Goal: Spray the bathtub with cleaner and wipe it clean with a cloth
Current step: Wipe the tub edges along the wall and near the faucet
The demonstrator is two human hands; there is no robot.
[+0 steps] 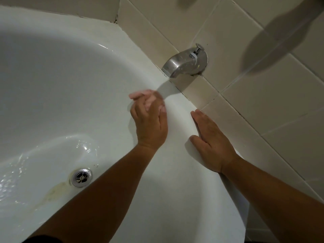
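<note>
Looking straight down into the white bathtub (52, 76), spread across the left and middle of the view and curving along the tiled wall (263, 106) on the right. Reaching in from the near edge with 2 bare forearms.

Left hand (149, 118) out over the bathtub's inner slope, just near-left of the metal spout (185, 63). Back of the hand up, wrist straight, fingers aimed far and smeared by blur. Gripping or loose, cannot tell.

Right hand (212, 139) released and flat, palm down on the bathtub's rim just beside the tiled wall. Fingers straight and together, pointing far-left, thumb spread out to the left. Near the left hand, not touching it.

Down on the bathtub floor, left of the left forearm: a round chrome drain (81, 178), a yellowish stain (52, 192) just near-left of it, and water (85, 146) glinting on the far side.
</note>
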